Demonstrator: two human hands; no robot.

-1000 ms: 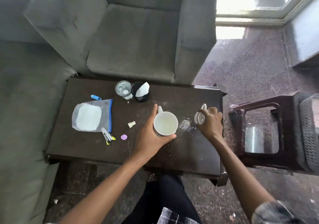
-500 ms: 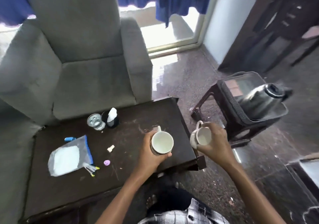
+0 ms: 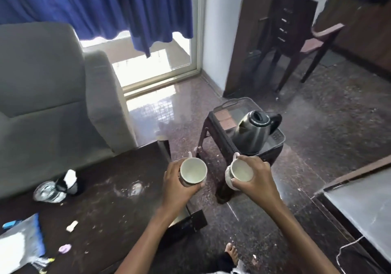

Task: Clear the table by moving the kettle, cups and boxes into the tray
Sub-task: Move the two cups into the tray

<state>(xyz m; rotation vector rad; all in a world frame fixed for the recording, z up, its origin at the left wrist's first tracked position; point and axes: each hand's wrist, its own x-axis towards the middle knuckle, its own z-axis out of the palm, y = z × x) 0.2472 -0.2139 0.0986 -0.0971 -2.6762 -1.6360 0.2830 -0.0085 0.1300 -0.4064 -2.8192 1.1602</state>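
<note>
Armchair (image 3: pixel 53 104) upholstery, grey and bulky, fills the left of the room, and in front of it runs the dark low surface (image 3: pixel 110 206), dusty and ringed with marks. Past its right end stands a brown plastic stool (image 3: pixel 202 138) carrying the tray (image 3: pixel 278 139), a dark, lattice-walled thing. The steel kettle (image 3: pixel 254 132) already sits in the tray's nearer half, spout turned left and handle to the right, and two flat brownish boxes (image 3: pixel 225 119) lie in the far left corner beside it. The person's left hand (image 3: pixel 175 187) is wrapped round the body of the left cup (image 3: pixel 193 172), fingers curled under it, holding it in the air just over the surface's end edge. The right hand (image 3: pixel 259 178) grips the right cup (image 3: pixel 241 173) by its side and rim, above the floor, just short of the stool's near corner. Both cups are upright, empty and white, with handles pointing away from the person. From where I stand the tray lies ahead and to the right of both hands, the right hand plainly nearer, so that cup looks likely to land first. The kettle blocks the direct line, so I'd guess each cup must go round it, to its left or behind. A glass (image 3: pixel 45 193) and a plastic pouch (image 3: pixel 21 242) remain on the surface.
</note>
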